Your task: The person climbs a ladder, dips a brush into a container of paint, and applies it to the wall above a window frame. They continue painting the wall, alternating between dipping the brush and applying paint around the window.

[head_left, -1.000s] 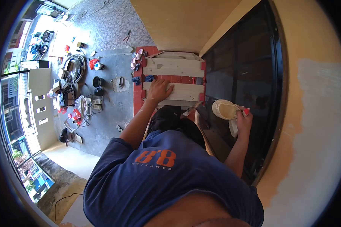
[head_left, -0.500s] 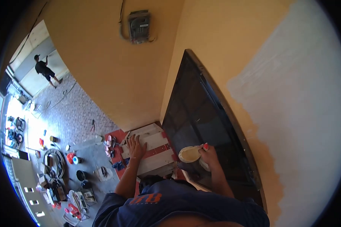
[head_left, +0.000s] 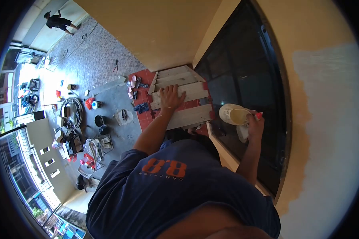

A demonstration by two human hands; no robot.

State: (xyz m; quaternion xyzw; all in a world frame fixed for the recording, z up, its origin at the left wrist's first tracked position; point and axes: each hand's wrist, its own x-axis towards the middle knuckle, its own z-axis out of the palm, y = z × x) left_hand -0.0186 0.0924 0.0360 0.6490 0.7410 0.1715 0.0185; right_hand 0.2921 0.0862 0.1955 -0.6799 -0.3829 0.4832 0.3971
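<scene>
My left hand (head_left: 171, 99) lies with its fingers spread on the top plank of a pale wooden step platform (head_left: 191, 114). In my right hand (head_left: 255, 125) is a cream-coloured paint tub (head_left: 238, 116), its mouth tilted toward me. A red-tipped handle (head_left: 259, 115) sticks out by the thumb of that hand; the rest of this tool is hidden. Behind the tub stands a dark window pane (head_left: 243, 59) in a brown frame. How the fingers sit around the tub's far side cannot be seen.
Red tiles (head_left: 145, 119) lie below, with pink slippers (head_left: 132, 81) on them. Several buckets, a coiled hose (head_left: 77, 111) and a chair (head_left: 85, 169) stand on the grey floor. A person (head_left: 59, 22) stands at the far wall. The yellow wall (head_left: 299, 159) has a whitish patch.
My view has tipped downward, so the wall box has left the picture and more of my shirt shows. My left hand stays on the planks; my right hand still holds the tub.
</scene>
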